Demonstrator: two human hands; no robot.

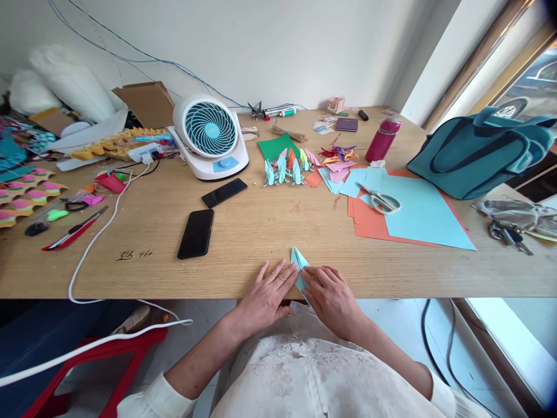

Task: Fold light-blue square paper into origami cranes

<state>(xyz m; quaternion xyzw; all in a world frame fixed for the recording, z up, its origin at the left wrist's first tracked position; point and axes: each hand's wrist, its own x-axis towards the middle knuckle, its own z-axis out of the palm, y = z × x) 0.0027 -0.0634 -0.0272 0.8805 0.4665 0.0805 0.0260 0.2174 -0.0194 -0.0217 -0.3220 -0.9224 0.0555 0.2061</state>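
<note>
A narrow light-blue folded paper (296, 257), pointed at its far end and with a crease down its middle, lies at the table's front edge. My left hand (268, 290) rests flat on the table with its fingers stretched out, their tips touching the paper's left side. From the right, my right hand (334, 295) bends its fingers onto the paper, with index finger and thumb at its right edge. Both hands cover part of the paper. Farther back stand several light-blue folded paper figures (282, 169), beside smaller folded pieces in pink, orange and purple (339, 154).
White-handled scissors (385, 202) lie on light-blue sheets (429, 212) over orange paper (369, 226). Two phones (195, 234) lie left of my hands, before a white fan (210, 136). A red bottle (383, 139) and teal bag (470, 154) stand right. A white cable (104, 223) crosses the left side.
</note>
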